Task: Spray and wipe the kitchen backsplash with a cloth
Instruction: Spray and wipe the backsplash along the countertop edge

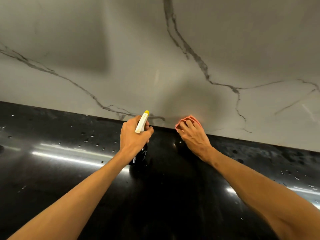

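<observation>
Left hand point(134, 135) aims spray bottle point(142, 123) nozzle at backsplash point(155, 58).

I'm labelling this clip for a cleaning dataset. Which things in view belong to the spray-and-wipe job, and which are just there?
Part of the job:
- spray bottle, held in the left hand
- pink cloth, pressed to the wall under the right hand
- marble backsplash

Just there:
- black countertop
- water droplets scattered on it
</observation>
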